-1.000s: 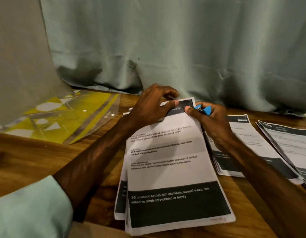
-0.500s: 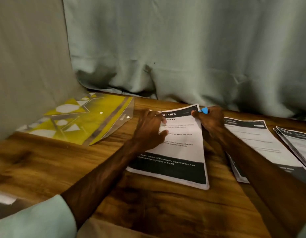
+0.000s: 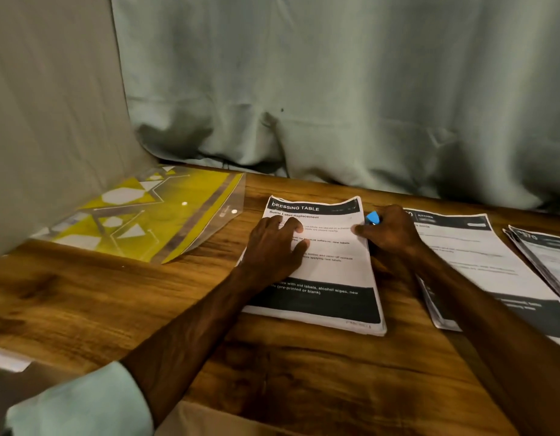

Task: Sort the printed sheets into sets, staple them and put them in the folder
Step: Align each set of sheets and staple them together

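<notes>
A set of printed sheets headed "DRESSING TABLE" (image 3: pixel 329 272) lies flat on the wooden table (image 3: pixel 83 303). My left hand (image 3: pixel 274 247) rests palm down on its left half, fingers spread. My right hand (image 3: pixel 390 232) sits at the set's upper right edge, curled around a small blue stapler (image 3: pixel 373 218), thumb touching the paper. A yellow plastic folder (image 3: pixel 152 215) with a snap button lies to the left, apart from the sheets.
Two more piles of printed sheets lie to the right, one headed "KITCHEN" (image 3: pixel 473 256), another at the frame's edge (image 3: pixel 546 256). Pale green curtains (image 3: pixel 335 89) hang behind the table. A cardboard edge (image 3: pixel 52 376) shows at lower left.
The set of sheets, held tilted up in both hands a second ago, now lies flat on the table. My left hand moved from its top edge onto its face.
</notes>
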Tool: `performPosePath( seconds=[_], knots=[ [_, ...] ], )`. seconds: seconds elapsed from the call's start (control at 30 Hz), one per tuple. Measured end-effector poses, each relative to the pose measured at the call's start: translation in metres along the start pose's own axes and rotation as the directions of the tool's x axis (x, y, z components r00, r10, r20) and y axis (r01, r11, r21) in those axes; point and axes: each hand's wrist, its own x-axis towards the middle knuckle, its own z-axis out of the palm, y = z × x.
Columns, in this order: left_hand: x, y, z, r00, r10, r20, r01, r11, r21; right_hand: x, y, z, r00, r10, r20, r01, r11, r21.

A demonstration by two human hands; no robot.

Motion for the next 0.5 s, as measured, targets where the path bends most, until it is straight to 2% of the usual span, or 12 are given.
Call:
performPosePath(
  seconds=[0.2,0.37,0.5],
  knots=[
    [-0.001,0.001,-0.004,0.995,-0.083,0.057,0.079,0.995,0.068,-0.030,0.004,-0.007,0.991,0.051,0.127,-0.054,0.998,0.013],
    [0.003,-0.004,-0.006,0.989,-0.104,0.108,0.097,0.993,0.065,-0.039,0.002,-0.009,0.994,0.008,0.106,0.009,0.986,-0.164],
    [0.006,-0.014,-0.009,0.988,-0.119,0.100,0.113,0.992,0.059,-0.035,-0.001,0.002,0.995,0.001,0.098,0.018,0.982,-0.188]
  ],
)
